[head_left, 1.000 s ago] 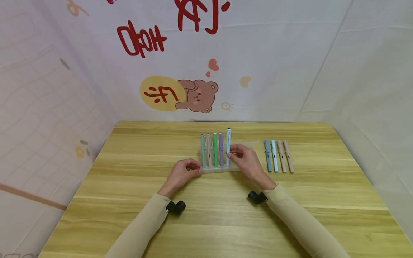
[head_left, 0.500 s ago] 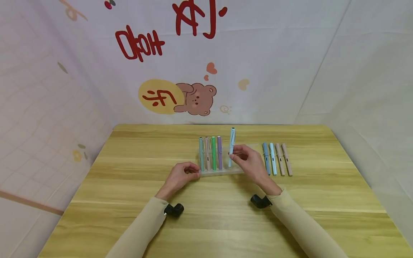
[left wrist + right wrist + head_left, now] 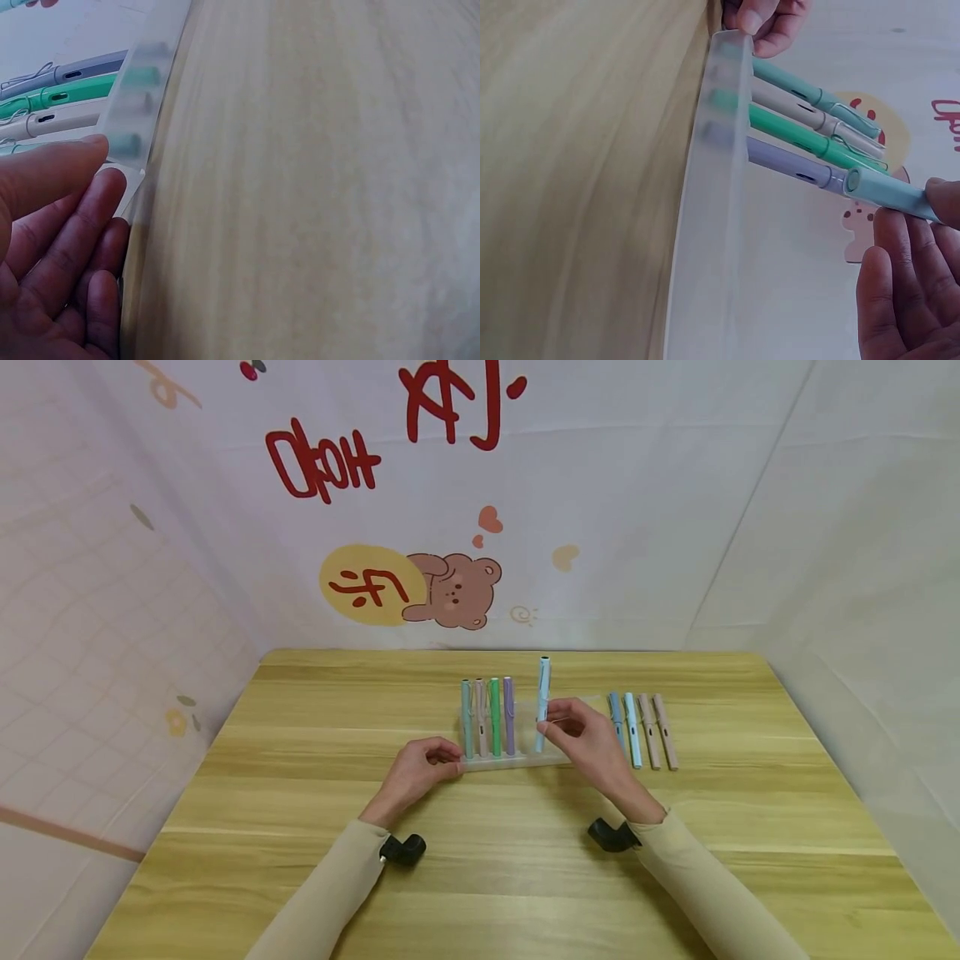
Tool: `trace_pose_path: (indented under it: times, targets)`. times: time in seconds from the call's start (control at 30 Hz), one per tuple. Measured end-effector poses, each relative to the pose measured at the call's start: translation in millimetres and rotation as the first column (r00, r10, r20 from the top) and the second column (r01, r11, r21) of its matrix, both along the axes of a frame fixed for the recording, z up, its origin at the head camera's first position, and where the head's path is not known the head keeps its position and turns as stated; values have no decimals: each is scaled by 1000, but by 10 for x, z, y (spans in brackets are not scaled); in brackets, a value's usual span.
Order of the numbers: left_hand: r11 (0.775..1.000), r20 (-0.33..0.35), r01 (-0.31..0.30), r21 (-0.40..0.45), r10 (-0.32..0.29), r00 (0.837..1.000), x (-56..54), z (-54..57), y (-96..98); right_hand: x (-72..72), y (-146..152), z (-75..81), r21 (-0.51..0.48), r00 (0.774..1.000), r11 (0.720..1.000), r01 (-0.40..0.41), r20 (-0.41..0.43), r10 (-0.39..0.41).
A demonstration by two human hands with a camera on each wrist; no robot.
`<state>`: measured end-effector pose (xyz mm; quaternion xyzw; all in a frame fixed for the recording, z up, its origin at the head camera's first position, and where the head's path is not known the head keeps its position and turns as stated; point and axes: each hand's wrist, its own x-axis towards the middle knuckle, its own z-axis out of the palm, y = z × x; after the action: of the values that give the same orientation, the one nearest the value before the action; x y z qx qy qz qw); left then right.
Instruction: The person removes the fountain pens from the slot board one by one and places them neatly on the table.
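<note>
A translucent frosted pen stand (image 3: 517, 762) holds several capped pens upright at its left end: a teal pen (image 3: 467, 718), a pale beige pen (image 3: 482, 718), a green pen (image 3: 495, 718) and a purple pen (image 3: 509, 717). My left hand (image 3: 425, 772) grips the stand's left end between thumb and fingers. With thumb and fingertips, my right hand (image 3: 588, 742) pinches a light blue pen (image 3: 542, 693) to the right of the purple one. In the right wrist view, this light blue pen (image 3: 889, 189) has its lower end out above the stand's ledge.
To the right of the stand, a row of pens lies on the wooden table (image 3: 480, 877): a dark blue pen (image 3: 617, 714), a light blue pen (image 3: 633, 731) and two brownish pens (image 3: 649, 731). A printed cloth wall (image 3: 637, 485) rises behind the table.
My right hand has shifted right with the light blue pen, widening its gap from the purple pen. My left hand keeps its place on the stand. The head view has tilted slightly.
</note>
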<state>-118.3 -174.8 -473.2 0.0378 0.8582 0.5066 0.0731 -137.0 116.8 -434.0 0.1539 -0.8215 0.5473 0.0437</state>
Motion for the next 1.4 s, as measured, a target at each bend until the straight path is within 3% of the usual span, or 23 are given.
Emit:
trace_pose_path:
  times: [0.63,1.4]
  targets:
    - [1000,4,4,17,-4,1000,14,10,-8,149,216,128,-23,999,999,40,-32,-40]
    - [1000,-6,-12,16,12,1000,20,-3,13,224,566,155,-15,991,992,122,-47,-122]
